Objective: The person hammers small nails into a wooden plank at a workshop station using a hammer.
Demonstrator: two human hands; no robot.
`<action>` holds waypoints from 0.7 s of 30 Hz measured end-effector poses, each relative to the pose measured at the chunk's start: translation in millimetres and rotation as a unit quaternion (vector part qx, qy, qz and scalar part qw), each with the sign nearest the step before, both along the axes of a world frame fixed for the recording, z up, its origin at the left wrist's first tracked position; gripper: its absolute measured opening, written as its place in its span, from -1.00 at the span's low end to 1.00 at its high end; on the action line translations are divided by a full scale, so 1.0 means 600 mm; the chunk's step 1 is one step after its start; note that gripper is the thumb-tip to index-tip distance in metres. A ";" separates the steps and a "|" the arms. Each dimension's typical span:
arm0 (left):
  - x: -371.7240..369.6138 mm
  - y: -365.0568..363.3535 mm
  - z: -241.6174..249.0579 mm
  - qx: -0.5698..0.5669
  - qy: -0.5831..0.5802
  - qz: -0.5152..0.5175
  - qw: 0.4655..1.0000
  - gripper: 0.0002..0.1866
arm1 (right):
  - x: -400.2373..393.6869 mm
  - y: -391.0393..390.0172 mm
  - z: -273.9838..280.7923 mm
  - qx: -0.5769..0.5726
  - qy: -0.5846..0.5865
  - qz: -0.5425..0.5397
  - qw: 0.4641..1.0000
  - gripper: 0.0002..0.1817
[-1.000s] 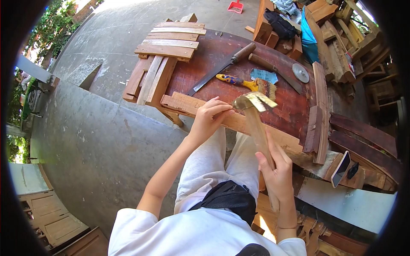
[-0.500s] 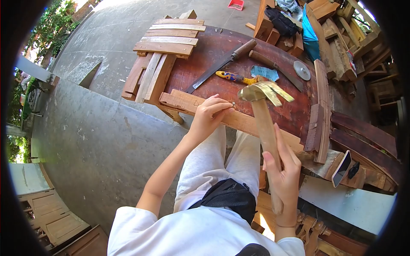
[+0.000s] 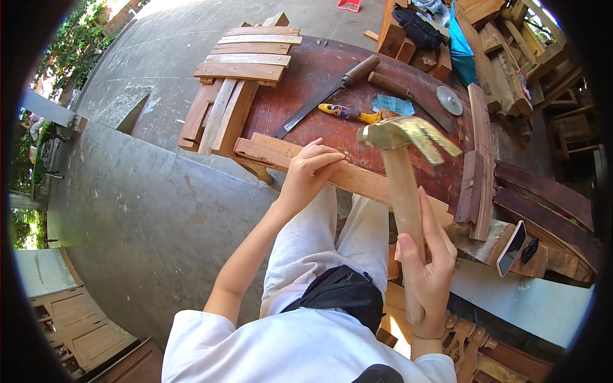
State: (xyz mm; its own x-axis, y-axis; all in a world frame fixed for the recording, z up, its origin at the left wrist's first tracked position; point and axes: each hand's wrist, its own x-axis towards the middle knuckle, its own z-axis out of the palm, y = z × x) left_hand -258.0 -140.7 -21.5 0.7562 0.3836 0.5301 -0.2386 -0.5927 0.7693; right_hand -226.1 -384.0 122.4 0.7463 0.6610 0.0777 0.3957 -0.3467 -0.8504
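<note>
My right hand is wrapped round the wooden handle of a claw hammer, its brass-coloured head raised over the near edge of the red-brown table. A long wooden board lies along that edge. My left hand rests on the board, fingers and thumb pinched together around a nail, whose small head shows at the fingertips. Behind the board lie a handsaw, a yellow and blue handled tool and a blue paper.
Stacked slats stand at the table's left end. A second saw, a metal disc and upright boards are at the right. A phone leans at the lower right. Scrap wood fills the back right.
The hammer in my right hand has shifted slightly to the right, its head turning a little. My left hand stays at the same place on the board. The view has moved slightly.
</note>
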 end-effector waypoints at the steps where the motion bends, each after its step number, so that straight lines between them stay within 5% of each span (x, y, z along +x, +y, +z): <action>1: 0.001 0.000 0.000 0.000 0.000 -0.002 1.000 -0.86 | -0.001 -0.001 0.001 0.021 -0.027 -0.010 0.999 -0.37; 8: 0.000 0.002 -0.004 0.018 0.005 0.002 1.000 -0.86 | 0.016 0.010 -0.048 -0.028 0.000 0.040 0.999 -0.39; 11: -0.003 0.002 -0.008 0.017 0.003 0.000 1.000 -0.86 | 0.009 0.004 -0.024 -0.025 0.115 -0.004 0.993 -0.39; 16: 0.003 0.004 0.007 0.037 0.018 -0.013 0.999 -0.86 | 0.004 -0.027 -0.058 0.061 0.110 -0.040 0.991 -0.40; 21: -0.003 0.000 0.022 -0.063 0.086 -0.027 0.994 -0.85 | -0.019 -0.066 -0.113 0.041 0.134 -0.046 0.989 -0.40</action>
